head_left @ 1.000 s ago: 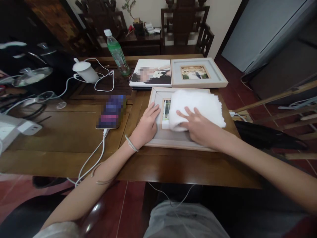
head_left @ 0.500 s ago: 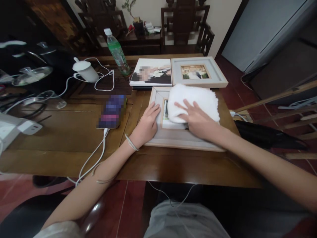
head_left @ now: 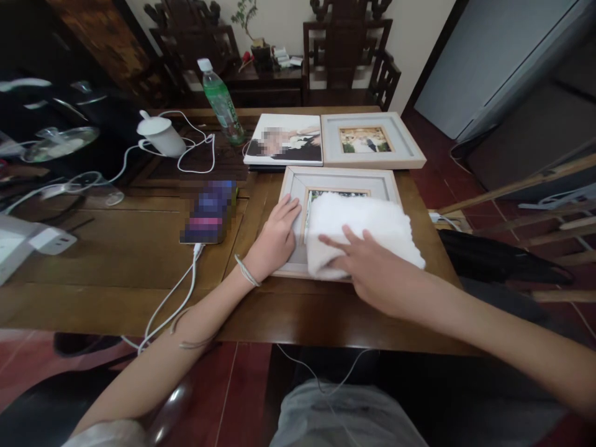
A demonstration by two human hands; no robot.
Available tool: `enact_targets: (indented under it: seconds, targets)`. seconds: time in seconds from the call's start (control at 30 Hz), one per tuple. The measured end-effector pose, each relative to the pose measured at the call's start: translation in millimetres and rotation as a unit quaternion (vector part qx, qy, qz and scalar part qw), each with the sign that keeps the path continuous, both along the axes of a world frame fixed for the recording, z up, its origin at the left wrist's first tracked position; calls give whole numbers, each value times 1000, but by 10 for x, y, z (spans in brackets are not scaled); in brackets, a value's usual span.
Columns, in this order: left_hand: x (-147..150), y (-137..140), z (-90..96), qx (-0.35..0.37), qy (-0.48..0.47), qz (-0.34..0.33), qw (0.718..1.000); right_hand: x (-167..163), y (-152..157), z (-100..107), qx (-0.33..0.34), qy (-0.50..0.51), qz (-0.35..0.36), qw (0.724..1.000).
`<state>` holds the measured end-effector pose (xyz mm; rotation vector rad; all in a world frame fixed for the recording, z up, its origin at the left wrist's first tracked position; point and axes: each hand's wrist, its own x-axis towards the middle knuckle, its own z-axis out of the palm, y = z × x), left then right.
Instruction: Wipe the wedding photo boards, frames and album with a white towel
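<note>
A light wooden picture frame (head_left: pixel 342 177) lies flat on the table in front of me, with a wide pale grey mat around a small photo. My left hand (head_left: pixel 278 236) rests on its left side, fingers stretched out flat over the border. On the lower right part of the frame is a folded white fluffy towel (head_left: pixel 358 214), hiding most of the photo. My right hand (head_left: pixel 367 264) presses on the towel's near side with fingers spread over it and holds it; the thumb is not clearly visible. The towel overhangs the frame's right edge.
Behind the frame lie a white-edged photo panel (head_left: pixel 285 139) and a second picture frame (head_left: pixel 405 139). Left of them stand a green bottle (head_left: pixel 223 108) and a white lidded mug (head_left: pixel 162 136). A phone (head_left: pixel 208 211) on a white charging cable (head_left: pixel 195 273) lies left of my left hand.
My right hand has moved the towel toward me, down over the frame's near border. The frame's far border now shows. My left hand has stayed in place.
</note>
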<state>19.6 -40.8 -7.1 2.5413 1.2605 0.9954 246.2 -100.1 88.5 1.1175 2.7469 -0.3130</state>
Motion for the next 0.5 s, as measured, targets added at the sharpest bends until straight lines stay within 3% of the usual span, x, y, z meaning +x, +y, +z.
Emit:
enact_targets:
  seconds: [0.1, 0.2, 0.3, 0.5]
  targets:
    - [-4, -11, 25, -10, 8, -1, 1000, -17, -276, 143, -51, 12, 42, 998]
    - [-2, -16, 34, -16, 10, 2, 1000, -75, -271, 99, -47, 21, 36, 998]
    - [5, -8, 13, -5, 6, 10, 1000, -105, 12, -68, -6, 18, 5, 1000]
    - [19, 15, -30, 7, -19, 0, 1000, -14, 921, -343, 158, 15, -63, 985]
